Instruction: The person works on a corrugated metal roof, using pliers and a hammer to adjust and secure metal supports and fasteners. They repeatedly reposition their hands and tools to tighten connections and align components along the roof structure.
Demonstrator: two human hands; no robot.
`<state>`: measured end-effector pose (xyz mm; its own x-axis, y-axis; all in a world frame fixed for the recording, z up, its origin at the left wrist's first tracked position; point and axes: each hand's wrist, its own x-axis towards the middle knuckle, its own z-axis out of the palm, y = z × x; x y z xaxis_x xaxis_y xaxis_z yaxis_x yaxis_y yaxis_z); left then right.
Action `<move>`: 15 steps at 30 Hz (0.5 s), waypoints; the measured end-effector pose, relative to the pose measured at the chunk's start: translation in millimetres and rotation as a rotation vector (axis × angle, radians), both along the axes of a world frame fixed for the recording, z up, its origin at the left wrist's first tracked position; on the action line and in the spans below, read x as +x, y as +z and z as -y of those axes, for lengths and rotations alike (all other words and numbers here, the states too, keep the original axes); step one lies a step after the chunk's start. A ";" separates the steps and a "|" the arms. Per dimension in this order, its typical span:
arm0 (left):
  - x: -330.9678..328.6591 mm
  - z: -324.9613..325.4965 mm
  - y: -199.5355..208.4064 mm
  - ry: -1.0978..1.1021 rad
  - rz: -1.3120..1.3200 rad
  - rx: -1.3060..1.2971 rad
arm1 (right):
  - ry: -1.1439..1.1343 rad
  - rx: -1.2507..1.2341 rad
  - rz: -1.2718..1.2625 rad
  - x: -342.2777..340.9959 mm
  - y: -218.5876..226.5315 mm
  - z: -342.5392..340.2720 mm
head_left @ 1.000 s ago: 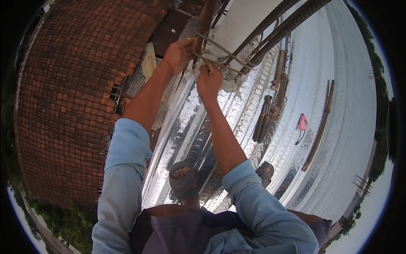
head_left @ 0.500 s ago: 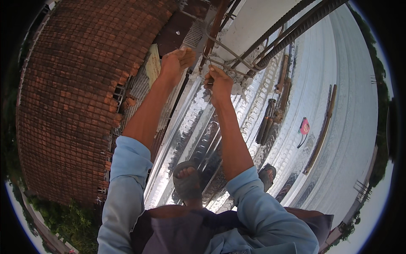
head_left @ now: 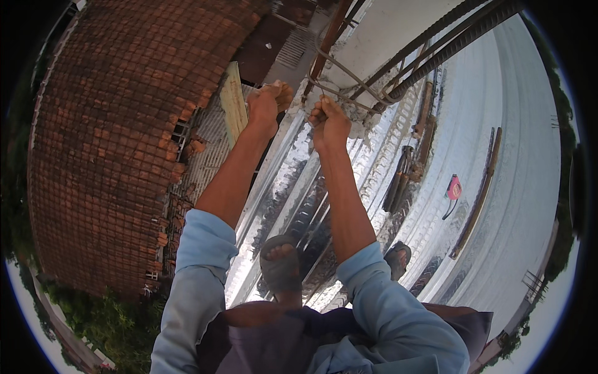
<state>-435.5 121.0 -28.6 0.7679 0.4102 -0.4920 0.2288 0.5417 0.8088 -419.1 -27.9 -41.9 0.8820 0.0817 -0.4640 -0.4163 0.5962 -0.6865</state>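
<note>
Holding both forearms out above ribbed metal sheeting (head_left: 523,156), I bring 2 bare grips up to the steelwork beside pale concrete (head_left: 392,37); my right grip (head_left: 331,128) is bunched, thumb and fingertips together at the lower rod of a bent steel loop (head_left: 349,71), though whatever they may pinch is too small to tell; my left grip (head_left: 266,107) has its fingers curled, just left of the loop and apart from it, and I cannot tell whether anything thin sits inside. The loop juts out near the top of the view, its left bend beside a rusty bar (head_left: 324,55), its right end by dark ribbed bars (head_left: 459,50) that slant up to the right; on the sheeting, to the right of my forearms, lie a dark long-handled tool (head_left: 398,181), a pink tape measure (head_left: 454,188) and a thin rusty strip (head_left: 478,198); my 2 feet, in dark sandals (head_left: 280,272), show below. To the left spreads a red-brown tiled roof (head_left: 112,137); a yellowish board (head_left: 233,103) lies between its broken edge and my left grip; light blue sleeves (head_left: 202,255) are rolled at my elbows.
</note>
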 end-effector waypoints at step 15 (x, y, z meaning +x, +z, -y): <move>-28.3 41.5 6.3 0.167 0.061 0.305 | 0.052 -0.024 0.038 0.1 21.4 -13.6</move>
